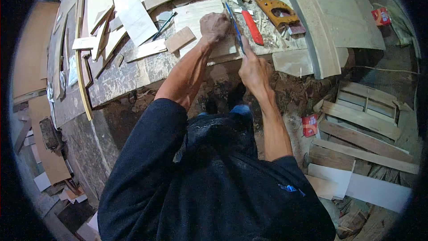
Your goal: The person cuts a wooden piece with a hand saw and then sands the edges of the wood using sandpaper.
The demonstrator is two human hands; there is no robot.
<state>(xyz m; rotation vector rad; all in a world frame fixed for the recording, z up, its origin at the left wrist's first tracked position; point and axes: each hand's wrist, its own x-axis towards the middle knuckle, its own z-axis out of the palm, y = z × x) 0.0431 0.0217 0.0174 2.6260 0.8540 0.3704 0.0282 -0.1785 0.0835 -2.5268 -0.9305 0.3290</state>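
My left hand [215, 27] is closed in a fist and pressed down on a pale wooden board [191, 15] near the bench's front edge. What its fingers hold, if anything, is hidden. My right hand [255, 72] is wrapped round the near end of a long, thin blue tool [232, 20], seen edge-on. Its far part runs along the board's right side, just right of my left fist; its exact kind cannot be made out. A red-handled knife [253, 27] lies right of it. Beyond the knife rests a handsaw with a yellow-brown wooden handle [277, 12].
Offcuts [138, 22] and strips cover the scratched workbench [120, 80] to the left. A small brown block [180, 39] and a dark pencil-like stick [164, 26] lie left of my fist. A long panel [312, 13] overhangs at right. Stacked planks [361, 125] and a red packet [309, 125] lie below right.
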